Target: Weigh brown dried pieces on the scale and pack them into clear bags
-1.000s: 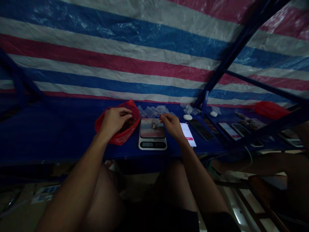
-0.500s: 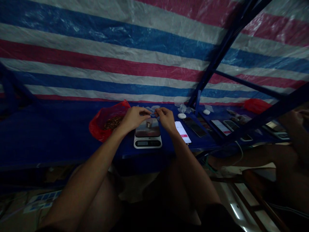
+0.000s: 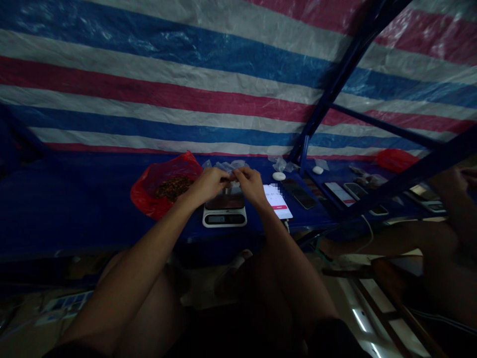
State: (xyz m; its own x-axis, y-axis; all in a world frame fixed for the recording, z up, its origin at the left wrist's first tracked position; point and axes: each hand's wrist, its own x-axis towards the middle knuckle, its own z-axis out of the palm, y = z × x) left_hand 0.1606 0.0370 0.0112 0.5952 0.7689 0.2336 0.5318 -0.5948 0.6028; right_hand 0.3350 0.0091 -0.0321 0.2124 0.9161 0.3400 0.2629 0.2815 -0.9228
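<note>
The scale is standing on the bench, carrying a small cup. Above it, the left hand and right hand are meeting at the fingers, whether clamped on anything I cannot tell; any dip could be tipping the cup or skewing the reading.

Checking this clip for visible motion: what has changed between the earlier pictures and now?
The left hand has moved rightward from the red bag to above the scale, close beside the right hand. Any grasp or release is too small to make out. The bag, scale and lit phone stayed put.
</note>
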